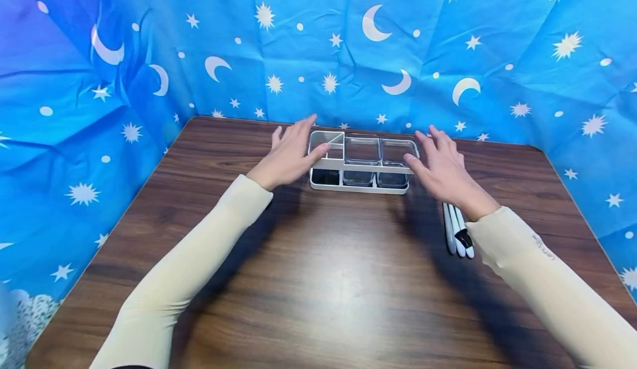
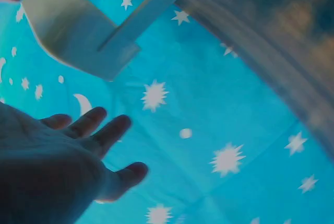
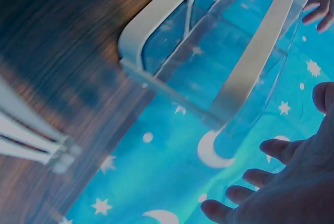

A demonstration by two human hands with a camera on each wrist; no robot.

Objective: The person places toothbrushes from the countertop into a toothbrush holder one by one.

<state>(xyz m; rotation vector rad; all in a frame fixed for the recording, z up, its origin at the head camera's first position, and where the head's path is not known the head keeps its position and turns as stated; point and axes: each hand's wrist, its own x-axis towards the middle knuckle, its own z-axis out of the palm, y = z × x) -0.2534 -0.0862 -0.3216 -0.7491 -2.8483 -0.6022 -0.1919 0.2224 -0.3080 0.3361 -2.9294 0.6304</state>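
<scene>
A white two-tier desk organizer [image 1: 358,191] with clear square bins stands at the back of the table. My left hand [image 1: 291,153] is beside its left end, the thumb passing in front of the upper tier. Beside the right end is my right hand [image 1: 443,170], fingers spread. In the left wrist view a gap shows between the left hand [image 2: 57,156] and the organizer's side [image 2: 83,31]. From the right wrist, the right hand [image 3: 292,182] appears apart from the organizer's end [image 3: 245,72]. Neither hand holds anything.
Several white and grey pens [image 1: 457,230], one with a black band, lie under the right forearm; they also show as pens [image 3: 26,135] in the right wrist view. A blue star-and-moon cloth [image 1: 318,42] hangs behind the brown wooden table [image 1: 318,302].
</scene>
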